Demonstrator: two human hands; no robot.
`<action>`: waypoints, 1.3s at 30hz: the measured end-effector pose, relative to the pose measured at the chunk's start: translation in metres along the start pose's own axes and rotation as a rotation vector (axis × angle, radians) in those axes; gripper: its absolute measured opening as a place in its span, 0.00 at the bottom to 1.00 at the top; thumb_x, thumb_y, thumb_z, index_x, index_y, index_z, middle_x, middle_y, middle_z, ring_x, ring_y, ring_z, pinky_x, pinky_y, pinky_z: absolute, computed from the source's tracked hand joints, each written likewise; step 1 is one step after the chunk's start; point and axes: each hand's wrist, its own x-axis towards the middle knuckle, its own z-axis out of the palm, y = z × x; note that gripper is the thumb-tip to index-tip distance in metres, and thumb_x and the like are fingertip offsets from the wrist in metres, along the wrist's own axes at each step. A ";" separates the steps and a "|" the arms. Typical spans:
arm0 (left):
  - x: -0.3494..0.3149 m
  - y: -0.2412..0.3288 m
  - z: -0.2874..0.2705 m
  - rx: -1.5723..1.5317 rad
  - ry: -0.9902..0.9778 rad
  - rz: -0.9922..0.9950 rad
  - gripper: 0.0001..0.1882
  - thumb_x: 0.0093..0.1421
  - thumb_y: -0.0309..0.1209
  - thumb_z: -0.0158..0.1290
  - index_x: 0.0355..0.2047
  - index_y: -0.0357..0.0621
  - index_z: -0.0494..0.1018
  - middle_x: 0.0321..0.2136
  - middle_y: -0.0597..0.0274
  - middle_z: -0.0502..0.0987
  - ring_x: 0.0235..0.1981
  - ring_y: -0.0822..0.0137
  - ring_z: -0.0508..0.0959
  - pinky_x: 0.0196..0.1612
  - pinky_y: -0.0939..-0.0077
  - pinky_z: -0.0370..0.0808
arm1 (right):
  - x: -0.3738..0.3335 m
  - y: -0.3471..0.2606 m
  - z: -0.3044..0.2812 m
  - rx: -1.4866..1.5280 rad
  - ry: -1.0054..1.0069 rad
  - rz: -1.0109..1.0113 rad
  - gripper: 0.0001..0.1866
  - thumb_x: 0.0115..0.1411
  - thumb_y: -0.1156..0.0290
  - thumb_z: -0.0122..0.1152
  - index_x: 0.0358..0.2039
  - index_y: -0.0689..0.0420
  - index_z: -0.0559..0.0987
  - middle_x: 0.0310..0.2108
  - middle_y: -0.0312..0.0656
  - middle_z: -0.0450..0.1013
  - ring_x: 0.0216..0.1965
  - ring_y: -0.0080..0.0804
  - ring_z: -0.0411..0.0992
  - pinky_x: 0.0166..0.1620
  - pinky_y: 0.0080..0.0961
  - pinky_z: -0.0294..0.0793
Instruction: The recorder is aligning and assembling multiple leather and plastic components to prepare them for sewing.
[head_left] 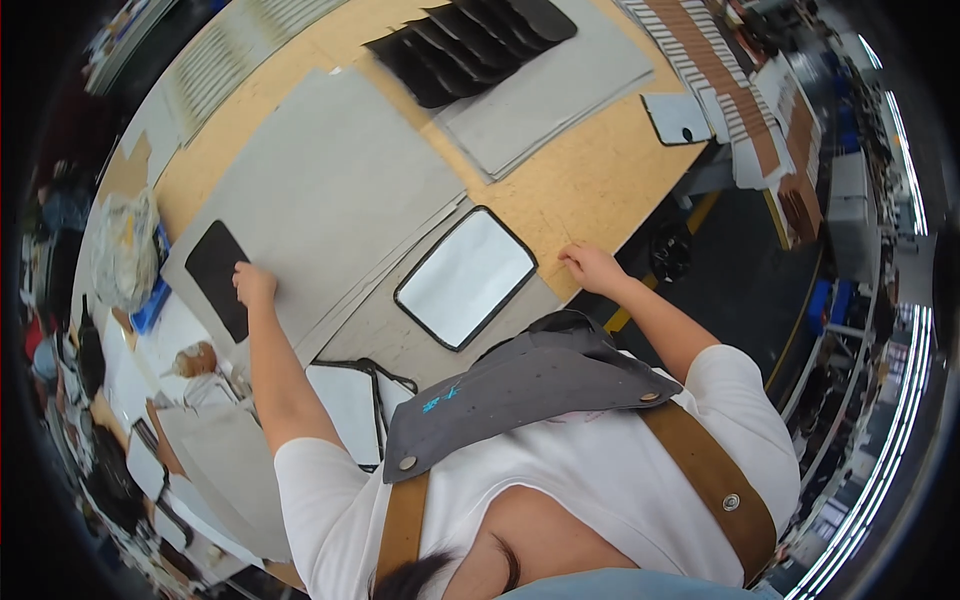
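Observation:
My left hand (pixel 255 284) is closed at the right edge of a flat black sheet (pixel 217 265) with rounded corners, its fingertips on it. The sheet lies over large grey sheets (pixel 340 180). In front of me rests a pale rectangular panel (pixel 467 277) with rounded corners and a black rim, tilted on the grey material. My right hand (pixel 592 268) is just right of that panel, over the bare wooden tabletop (pixel 610 190). Its fingers are pinched together; whatever may be between them is too small to make out.
Several overlapping black pieces (pixel 475 45) lie on grey sheets at the far side. A smaller black-rimmed panel (pixel 677 118) sits by the table's right edge, near boxes of upright pieces (pixel 715 75). Left are a clear plastic bag (pixel 125 250) and a bottle (pixel 195 360). More rimmed panels (pixel 345 405) are near my left arm.

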 end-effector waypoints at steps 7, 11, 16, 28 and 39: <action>-0.002 -0.011 0.003 0.068 0.041 0.203 0.14 0.55 0.28 0.46 0.39 0.31 0.65 0.44 0.37 0.67 0.40 0.43 0.74 0.43 0.57 0.72 | -0.004 0.011 -0.009 0.010 -0.016 0.072 0.11 0.57 0.67 0.46 0.36 0.56 0.74 0.37 0.47 0.71 0.41 0.46 0.69 0.42 0.36 0.69; -0.005 -0.021 -0.005 -0.088 0.141 0.188 0.14 0.52 0.30 0.47 0.29 0.27 0.70 0.36 0.35 0.72 0.38 0.42 0.74 0.42 0.56 0.71 | -0.012 0.004 -0.003 0.020 -0.052 0.042 0.10 0.57 0.67 0.46 0.35 0.56 0.74 0.38 0.47 0.71 0.42 0.46 0.69 0.43 0.36 0.69; 0.030 -0.129 0.030 -0.670 0.328 -0.082 0.19 0.49 0.36 0.44 0.21 0.26 0.71 0.22 0.38 0.74 0.25 0.43 0.75 0.33 0.55 0.69 | -0.022 0.006 0.001 0.005 -0.046 -0.002 0.10 0.57 0.68 0.46 0.34 0.57 0.74 0.36 0.47 0.71 0.40 0.47 0.69 0.40 0.37 0.69; -0.080 -0.073 -0.133 -1.450 0.348 0.329 0.09 0.62 0.30 0.42 0.33 0.35 0.66 0.28 0.62 0.67 0.30 0.75 0.67 0.33 0.83 0.67 | 0.005 -0.059 -0.008 0.136 -0.034 -0.265 0.08 0.57 0.74 0.48 0.35 0.59 0.74 0.34 0.48 0.71 0.38 0.46 0.70 0.40 0.32 0.69; -0.184 0.017 -0.076 -1.090 -0.320 0.531 0.09 0.62 0.33 0.45 0.33 0.40 0.69 0.21 0.74 0.65 0.24 0.81 0.61 0.25 0.86 0.58 | 0.014 -0.109 -0.024 0.277 0.052 -0.452 0.07 0.57 0.77 0.48 0.36 0.59 0.74 0.33 0.44 0.71 0.33 0.40 0.70 0.37 0.27 0.69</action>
